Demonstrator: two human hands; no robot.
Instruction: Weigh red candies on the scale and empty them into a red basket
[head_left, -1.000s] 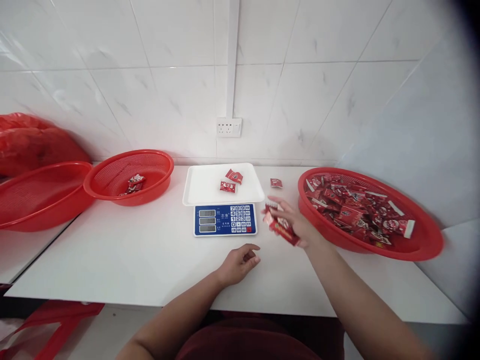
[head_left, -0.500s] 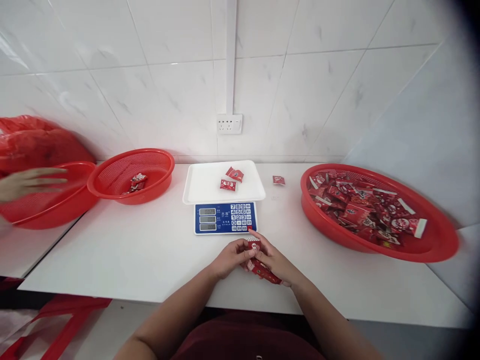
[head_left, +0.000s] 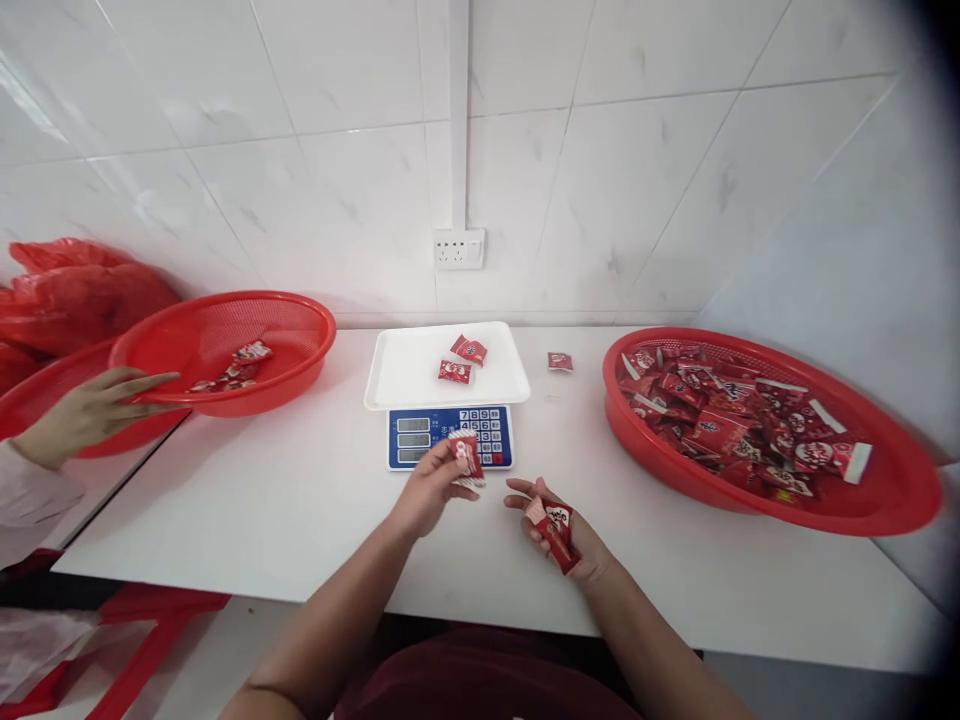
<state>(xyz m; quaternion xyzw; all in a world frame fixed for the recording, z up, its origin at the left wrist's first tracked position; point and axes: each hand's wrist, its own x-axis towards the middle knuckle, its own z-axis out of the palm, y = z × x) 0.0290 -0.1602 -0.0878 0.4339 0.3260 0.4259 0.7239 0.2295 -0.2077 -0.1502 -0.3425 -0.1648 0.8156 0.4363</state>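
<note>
Pinched in my left hand (head_left: 431, 488) is a small red packet (head_left: 466, 458), raised over the keypad of a blue-faced digital scale (head_left: 412, 425). My right hand (head_left: 574, 535) lies palm up to the right, fingers loosely curled around red packets (head_left: 559, 535); how many is partly hidden. Two red packets (head_left: 461, 362) rest on the scale's white tray (head_left: 397, 365). One more small packet (head_left: 559, 361) lies on the table right of the tray.
At the right stands a red basket (head_left: 900, 500) heaped with packets. On the left, a co-worker's hand (head_left: 97, 405) grips the rim of another red basket (head_left: 300, 375) holding several packets. Behind are a further red basket (head_left: 30, 400) and red plastic bags (head_left: 90, 300).
My hands have moved apart, the left lifting a packet up and left. The co-worker's hand has reached right to the basket, which has shifted left and tilted.
</note>
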